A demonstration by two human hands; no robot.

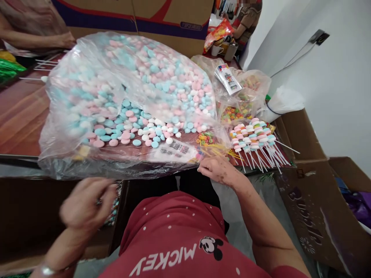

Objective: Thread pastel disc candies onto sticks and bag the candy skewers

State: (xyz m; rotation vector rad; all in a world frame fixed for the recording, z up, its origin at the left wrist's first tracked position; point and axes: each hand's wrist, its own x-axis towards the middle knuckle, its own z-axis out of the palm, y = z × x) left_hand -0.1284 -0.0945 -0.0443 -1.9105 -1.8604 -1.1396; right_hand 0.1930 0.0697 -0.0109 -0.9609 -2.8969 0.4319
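Note:
My left hand (87, 202) is in the air over an open box below the table edge, smeared by motion, its fingers partly curled. I cannot make out anything in it. My right hand (217, 168) is at the table's front edge with its fingers curled in; what they hold, if anything, is hidden. Just beyond it lie yellow twist ties (222, 150) and small ring-shaped candies (204, 139). Pink, blue and white round candies (127, 127) spill from a large clear plastic bag (87, 85). Printed labels (174, 150) lie under the plastic near my right hand.
Candy skewers on white sticks (253, 135) are piled at the right. Behind them are bags of ring candies (237, 112) and a silver printed packet (228, 80). A cardboard box (307, 208) stands right of the table. Another person's hand (65, 39) is at the far left.

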